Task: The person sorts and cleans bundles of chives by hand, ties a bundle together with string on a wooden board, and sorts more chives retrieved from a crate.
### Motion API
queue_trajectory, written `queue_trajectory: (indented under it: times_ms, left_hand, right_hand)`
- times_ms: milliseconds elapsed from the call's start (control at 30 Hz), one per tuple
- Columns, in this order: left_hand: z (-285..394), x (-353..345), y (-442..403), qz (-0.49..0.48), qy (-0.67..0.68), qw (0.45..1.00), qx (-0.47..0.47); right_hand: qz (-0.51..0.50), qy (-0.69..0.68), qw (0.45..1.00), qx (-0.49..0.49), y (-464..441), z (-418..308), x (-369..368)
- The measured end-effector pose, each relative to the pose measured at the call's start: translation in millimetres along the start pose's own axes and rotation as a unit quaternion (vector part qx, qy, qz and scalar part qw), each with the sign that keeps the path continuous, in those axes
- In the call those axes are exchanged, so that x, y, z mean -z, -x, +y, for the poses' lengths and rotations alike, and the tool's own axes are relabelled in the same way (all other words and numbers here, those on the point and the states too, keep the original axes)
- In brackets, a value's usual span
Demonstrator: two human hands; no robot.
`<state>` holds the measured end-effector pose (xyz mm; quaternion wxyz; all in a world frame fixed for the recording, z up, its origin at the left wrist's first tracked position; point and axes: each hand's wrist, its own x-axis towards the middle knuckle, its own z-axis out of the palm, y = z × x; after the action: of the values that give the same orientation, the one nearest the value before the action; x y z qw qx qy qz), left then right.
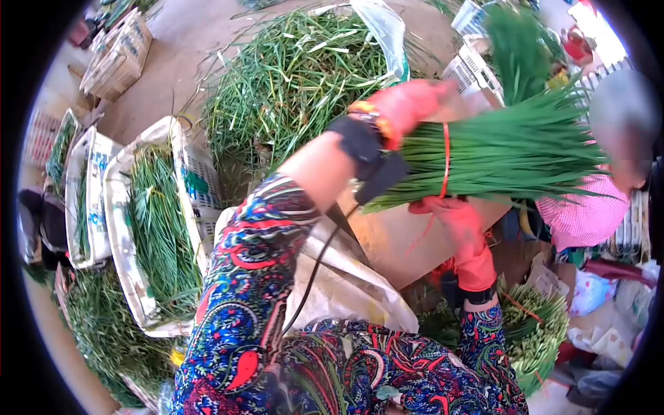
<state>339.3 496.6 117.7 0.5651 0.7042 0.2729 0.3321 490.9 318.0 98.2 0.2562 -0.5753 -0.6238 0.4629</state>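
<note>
A thick bundle of long green leaves lies across a brown board, its tips pointing right. An orange-red tie circles it, with a loose end hanging below. My left hand, in a red glove, is above the bundle's upper edge near the tie; its fingers are smeared by motion. At the lower edge, my right hand, also gloved in red, has its fingers closed where the tie meets the bundle.
A big heap of loose green leaves lies beyond the board. White crates of greens stand at the left. A person in a pink checked top is at the right, near a basket of bundled stalks.
</note>
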Motion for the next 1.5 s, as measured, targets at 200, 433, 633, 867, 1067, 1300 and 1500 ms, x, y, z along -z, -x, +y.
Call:
queue_trajectory:
  times_ms: [200,433,633,867,1067,1300,1500]
  left_hand:
    - [-89.3,42.4,86.2,0.222,0.133,0.941,0.218]
    - [-101.8,-2.9,114.1,0.172,-0.064,0.982,0.051]
    - [-81.7,10.8,95.3,0.112,0.028,0.993,0.033]
    - [11.0,-6.9,68.3,0.143,-0.519,0.827,-0.159]
    - [-25.5,-37.7,87.2,-0.108,-0.520,0.847,0.000]
    - [-22.2,-75.5,90.5,-0.038,-0.574,0.811,-0.108]
    - [3.2,-34.1,46.9,-0.101,-0.546,0.830,-0.060]
  right_hand:
    - [0.034,-0.291,0.949,-0.115,-8.0,52.1,-35.3]
    - [0.057,-0.289,0.951,-0.099,-7.2,49.0,-35.8]
    - [0.068,-0.257,0.961,-0.080,-4.5,54.3,-36.2]
    - [0.069,-0.256,0.962,-0.060,-3.9,55.8,-36.2]
    - [0.078,-0.122,0.976,-0.165,13.1,25.3,-27.0]
    - [0.233,-0.125,0.958,0.109,16.6,16.8,-30.9]
    - [0.239,-0.361,0.885,0.171,-27.4,-3.4,-2.0]
